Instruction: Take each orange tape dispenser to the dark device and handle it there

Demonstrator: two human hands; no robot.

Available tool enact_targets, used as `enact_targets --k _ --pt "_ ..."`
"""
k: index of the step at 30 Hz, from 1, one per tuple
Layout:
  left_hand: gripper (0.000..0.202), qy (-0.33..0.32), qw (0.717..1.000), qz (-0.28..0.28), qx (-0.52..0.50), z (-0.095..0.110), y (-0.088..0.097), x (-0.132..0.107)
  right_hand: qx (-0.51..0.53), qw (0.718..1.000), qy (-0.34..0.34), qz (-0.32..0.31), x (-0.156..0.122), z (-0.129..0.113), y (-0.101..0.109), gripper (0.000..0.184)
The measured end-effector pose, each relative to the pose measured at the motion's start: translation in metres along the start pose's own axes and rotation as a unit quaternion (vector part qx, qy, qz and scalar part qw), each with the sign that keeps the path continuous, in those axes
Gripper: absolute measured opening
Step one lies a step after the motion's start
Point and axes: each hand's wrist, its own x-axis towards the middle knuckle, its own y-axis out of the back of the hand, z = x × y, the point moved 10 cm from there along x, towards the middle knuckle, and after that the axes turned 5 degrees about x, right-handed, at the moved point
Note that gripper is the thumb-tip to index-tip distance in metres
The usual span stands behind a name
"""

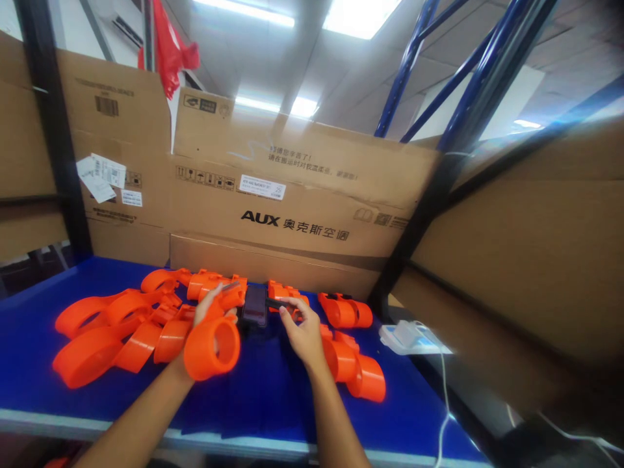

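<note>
My left hand [210, 309] is closed round an orange plastic part with a ring-shaped end [212, 346], held just above the blue table top [273, 390]. My right hand [302, 331] pinches a small dark piece [275, 303] next to a dark rectangular block [255, 306] lying between both hands. Several similar orange parts [107, 331] are heaped to the left, and others [358, 374] lie to the right of my right wrist.
Large brown cardboard boxes [302, 195] stand against the back of the table, with more cardboard [526, 260] on the right. A white power adapter with a cable [407, 337] sits at the table's right edge. Blue and black rack posts [439, 169] rise behind.
</note>
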Motion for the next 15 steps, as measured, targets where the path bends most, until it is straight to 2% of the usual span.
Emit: enact_targets --k 2,4,11,15 --pt "0.036 0.047 0.998 -0.008 -0.034 -0.003 0.001 -0.001 -0.034 0.999 0.000 -0.021 -0.001 0.003 -0.005 0.019" --pt "0.039 0.066 0.997 -0.012 -0.044 -0.004 0.001 -0.002 -0.057 0.997 0.007 -0.049 -0.002 0.003 -0.012 0.017" --pt "0.040 0.044 0.997 0.000 -0.061 -0.004 -0.002 -0.005 -0.065 0.984 0.040 -0.161 -0.010 -0.015 -0.039 0.018" --pt "0.033 0.009 0.999 -0.011 -0.048 0.000 -0.002 -0.002 -0.097 0.973 0.052 -0.201 -0.015 -0.021 -0.049 0.017"
